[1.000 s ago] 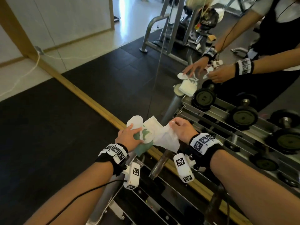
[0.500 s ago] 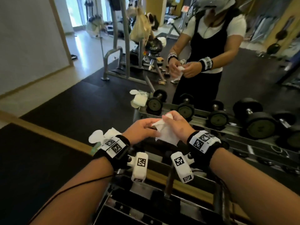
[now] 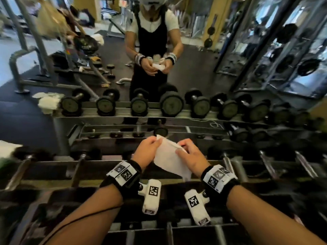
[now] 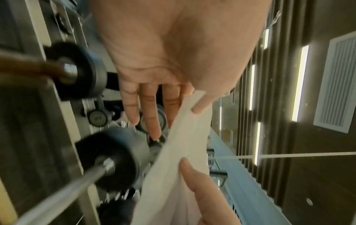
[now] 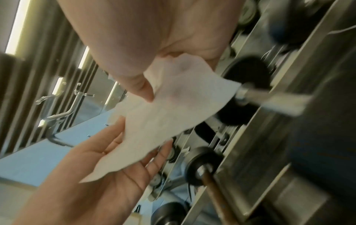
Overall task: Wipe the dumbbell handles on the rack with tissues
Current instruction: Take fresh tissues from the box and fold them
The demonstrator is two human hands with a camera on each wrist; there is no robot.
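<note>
Both hands hold a white tissue point(image 3: 168, 156) in the air over the dumbbell rack point(image 3: 53, 163). My left hand point(image 3: 148, 147) pinches its upper left edge between thumb and forefinger point(image 4: 192, 105), the other fingers straight. My right hand point(image 3: 191, 154) pinches the right edge point(image 5: 154, 85). The tissue point(image 4: 179, 159) hangs spread between them point(image 5: 169, 109). Black dumbbells with steel handles point(image 3: 79, 161) lie on the rack just below and to both sides point(image 3: 237, 167). Neither the hands nor the tissue touch a handle.
A wall mirror behind the rack reflects the row of dumbbells point(image 3: 171, 103) and the person. A white tissue pack point(image 3: 7, 149) sits at the rack's far left end. More dumbbells point(image 3: 300, 165) fill the right side, and lower rails run beneath my forearms.
The view has swung from the rack's left end to its middle. Both hands have moved right, away from the tissue pack, and the bunched tissue is now spread between them.
</note>
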